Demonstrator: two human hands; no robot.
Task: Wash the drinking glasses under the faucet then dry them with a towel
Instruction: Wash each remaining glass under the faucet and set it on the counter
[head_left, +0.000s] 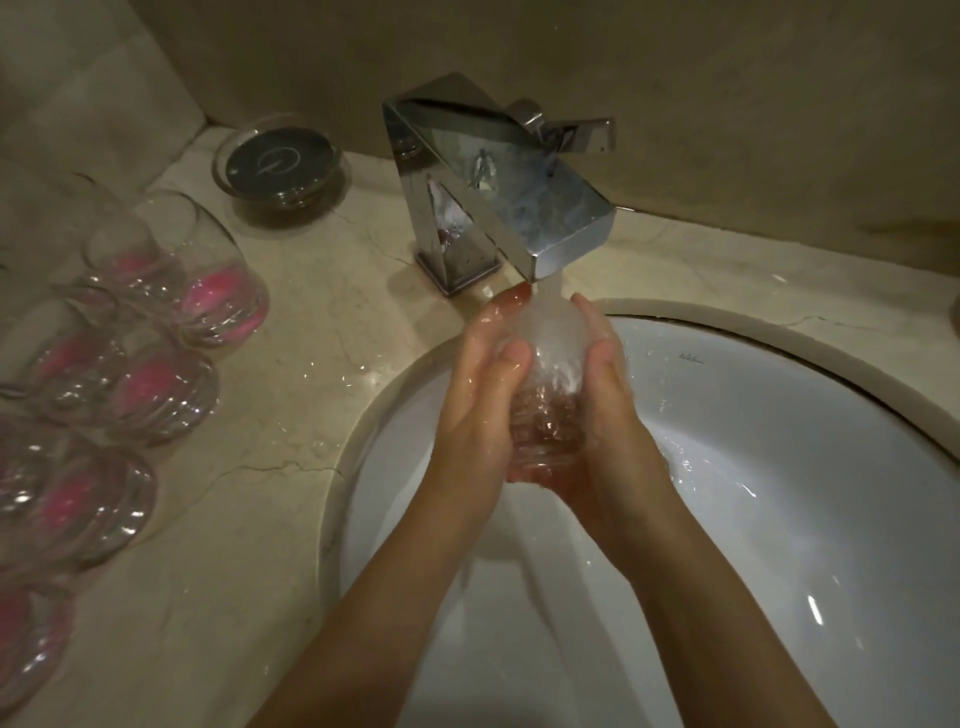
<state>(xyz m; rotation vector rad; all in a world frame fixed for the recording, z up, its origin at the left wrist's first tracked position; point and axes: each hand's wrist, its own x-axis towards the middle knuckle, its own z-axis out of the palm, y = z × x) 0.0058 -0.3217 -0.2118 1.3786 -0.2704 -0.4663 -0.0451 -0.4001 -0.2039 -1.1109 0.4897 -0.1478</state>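
Observation:
A clear drinking glass (545, 395) is held upright between both my hands, right under the chrome faucet (498, 187). Water streams from the spout into its mouth and froths over the rim. My left hand (480, 395) wraps the glass's left side with the thumb across its front. My right hand (597, 410) cups the right side and the base. Both hands are wet. Several more clear glasses (218, 270) with pink bottoms stand on the counter at the left.
The white oval sink basin (779, 467) lies below my hands, with water running down it. A beige marble counter (311, 405) surrounds it, splashed near the rim. A glass dish with a dark insert (283, 163) sits at the back, by the wall.

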